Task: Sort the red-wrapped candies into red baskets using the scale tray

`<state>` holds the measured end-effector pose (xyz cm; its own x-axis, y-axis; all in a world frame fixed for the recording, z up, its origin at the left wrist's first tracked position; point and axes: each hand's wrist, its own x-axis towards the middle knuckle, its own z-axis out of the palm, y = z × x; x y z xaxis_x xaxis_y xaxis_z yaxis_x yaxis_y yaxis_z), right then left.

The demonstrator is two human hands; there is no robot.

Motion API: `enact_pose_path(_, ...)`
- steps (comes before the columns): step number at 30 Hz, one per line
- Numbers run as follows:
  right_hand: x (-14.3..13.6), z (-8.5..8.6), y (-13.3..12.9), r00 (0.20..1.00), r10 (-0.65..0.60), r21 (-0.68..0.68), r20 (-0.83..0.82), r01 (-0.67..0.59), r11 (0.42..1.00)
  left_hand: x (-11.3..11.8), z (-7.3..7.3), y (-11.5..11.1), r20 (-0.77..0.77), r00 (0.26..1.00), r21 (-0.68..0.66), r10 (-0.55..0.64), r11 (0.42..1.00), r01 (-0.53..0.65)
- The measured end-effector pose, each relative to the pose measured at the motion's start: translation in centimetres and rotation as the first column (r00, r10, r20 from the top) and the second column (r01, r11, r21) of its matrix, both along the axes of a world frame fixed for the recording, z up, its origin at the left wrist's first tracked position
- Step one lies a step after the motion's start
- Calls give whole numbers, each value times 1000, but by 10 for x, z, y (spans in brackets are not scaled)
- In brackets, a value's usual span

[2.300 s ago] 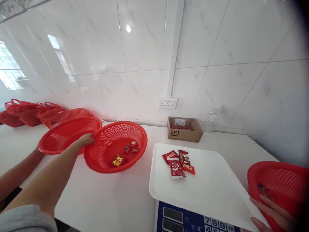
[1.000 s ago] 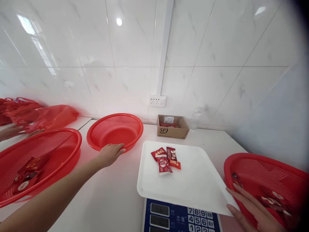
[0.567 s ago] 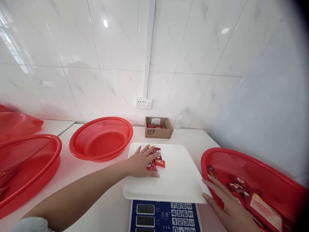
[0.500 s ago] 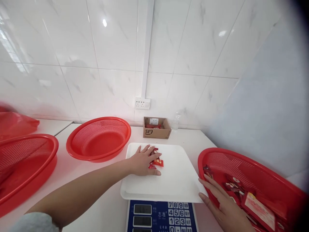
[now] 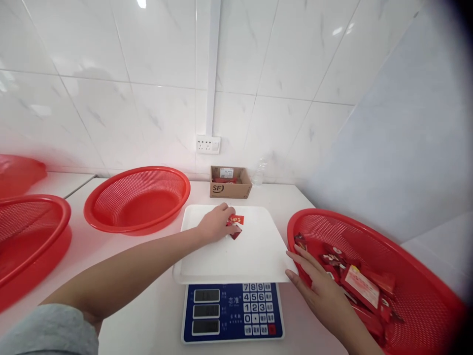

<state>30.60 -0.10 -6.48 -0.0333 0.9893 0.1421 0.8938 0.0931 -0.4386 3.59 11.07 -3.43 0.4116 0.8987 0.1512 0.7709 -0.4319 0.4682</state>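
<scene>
On the white tray (image 5: 236, 261) of a scale, my left hand (image 5: 217, 224) has its fingers curled round a few small red wrapped packets (image 5: 236, 220), whose ends stick out by the thumb. What lies under the palm is hidden. My right hand (image 5: 314, 283) is open, fingers apart, at the tray's right corner and across the near rim of a red basket (image 5: 424, 256). Inside that basket lie several red packets (image 5: 369, 281), one with a pink label. Below the tray is the scale's blue keypad panel (image 5: 232, 313).
Left of the scale stand a red mesh basket (image 5: 138, 202) and a second red basket (image 5: 33, 236) at the table's edge. A small cardboard box (image 5: 231, 190) with red packets sits against the tiled wall, beside a clear plastic bottle (image 5: 259, 172). Behind is a red bag (image 5: 20, 172).
My left hand has gone from spread flat over the packets to curled round them, drawing them slightly together. The view has tilted down, showing more of the keypad. My right hand stays by the tray corner.
</scene>
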Motion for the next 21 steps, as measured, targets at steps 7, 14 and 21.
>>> enact_pose_path(7,-3,3,-3,1000,-15,-13,6,15,1000,-6,14,4,194,973,-61,121,992,-112)
enact_pose_path(14,-4,2,-3,1000,-19,-33,18,19,999,-8,8,0,217,961,-94,173,983,-155)
enact_pose_path(21,-5,4,-2,1000,-15,-48,10,15,999,-8,2,-4,49,998,36,-36,999,34)
